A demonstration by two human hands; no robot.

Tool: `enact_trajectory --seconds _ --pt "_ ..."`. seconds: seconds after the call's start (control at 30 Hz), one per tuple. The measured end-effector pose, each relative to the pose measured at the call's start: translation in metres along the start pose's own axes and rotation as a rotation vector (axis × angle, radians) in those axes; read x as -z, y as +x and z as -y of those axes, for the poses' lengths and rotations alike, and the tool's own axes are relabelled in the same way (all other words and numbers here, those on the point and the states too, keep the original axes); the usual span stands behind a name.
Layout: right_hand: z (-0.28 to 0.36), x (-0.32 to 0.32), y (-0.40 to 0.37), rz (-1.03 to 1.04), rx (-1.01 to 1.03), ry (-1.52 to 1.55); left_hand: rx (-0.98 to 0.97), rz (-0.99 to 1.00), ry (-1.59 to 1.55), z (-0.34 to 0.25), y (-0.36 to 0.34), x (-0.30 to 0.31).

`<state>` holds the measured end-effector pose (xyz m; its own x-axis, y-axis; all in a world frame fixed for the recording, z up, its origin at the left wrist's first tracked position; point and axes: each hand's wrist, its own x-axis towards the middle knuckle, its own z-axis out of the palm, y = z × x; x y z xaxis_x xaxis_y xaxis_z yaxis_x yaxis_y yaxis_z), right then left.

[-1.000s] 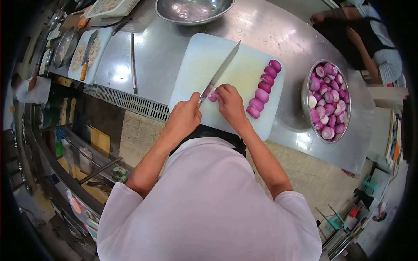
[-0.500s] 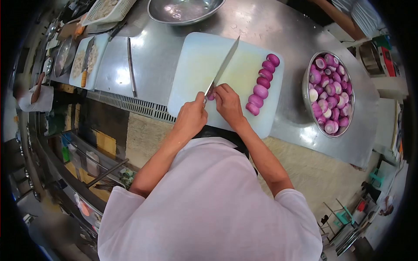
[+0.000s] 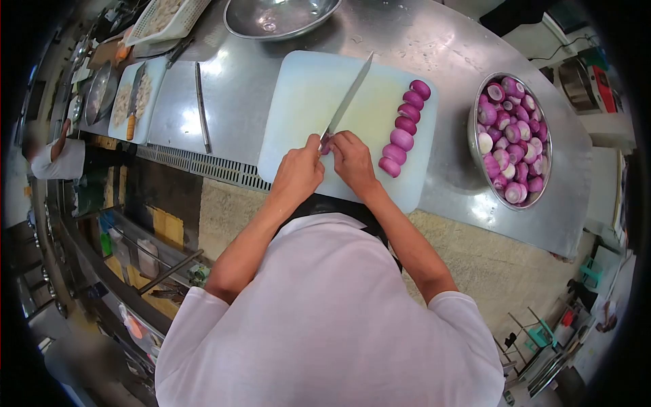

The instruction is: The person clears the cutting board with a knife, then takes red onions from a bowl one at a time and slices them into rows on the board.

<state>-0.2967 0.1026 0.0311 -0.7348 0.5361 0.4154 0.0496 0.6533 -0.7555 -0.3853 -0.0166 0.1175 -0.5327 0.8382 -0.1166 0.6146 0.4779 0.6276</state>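
My left hand point(image 3: 297, 169) is closed round the handle of a kitchen knife point(image 3: 351, 95), whose blade points up and away over the white cutting board point(image 3: 291, 88). Close beside it, the bent fingers of my right hand point(image 3: 354, 161) pinch a small purple onion point(image 3: 326, 146) against the knife near the handle end. Most of that onion is hidden by the fingers. To the right on the board, several peeled red onions point(image 3: 401, 139) lie in a slanting row, touching one another.
A metal bowl of red onions point(image 3: 512, 149) stands at the right. A large metal bowl point(image 3: 278, 30) is at the back. On the left are a thin metal rod point(image 3: 203, 108), another board point(image 3: 156, 74) with a knife point(image 3: 136, 98) and chopped pieces, and a white basket point(image 3: 186, 24). A person point(image 3: 57, 159) stands far left.
The knife and both hands stay almost in place, with the small onion still between them. The view has shifted slightly. A person's arm at the top right has gone out of view.
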Motion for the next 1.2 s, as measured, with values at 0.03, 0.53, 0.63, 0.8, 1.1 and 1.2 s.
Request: enact_trajectory --seconds 0.03,0.53,0.63,0.8,1.1,1.2 --pt "-0.001 0.000 0.000 -0.002 0.001 0.000 0.045 0.034 0.019 -0.007 -0.003 0.008" --pt "0.009 -0.009 0.005 -0.030 -0.139 -0.068 0.078 -0.099 -0.008 0.008 -0.006 0.033" --pt "0.021 -0.007 0.001 0.088 -0.104 -0.108 0.135 -0.063 -0.028 0.033 0.002 0.028" --pt "0.028 0.037 -0.054 0.149 -0.045 -0.113 0.174 -0.027 0.012 0.046 -0.004 0.015" --pt "0.012 0.100 -0.082 -0.050 -0.109 -0.378 0.221 0.024 -0.080 0.041 -0.005 0.019" --pt "0.019 0.102 -0.075 -0.099 -0.125 -0.389 0.096 0.010 -0.243 0.027 -0.011 -0.001"
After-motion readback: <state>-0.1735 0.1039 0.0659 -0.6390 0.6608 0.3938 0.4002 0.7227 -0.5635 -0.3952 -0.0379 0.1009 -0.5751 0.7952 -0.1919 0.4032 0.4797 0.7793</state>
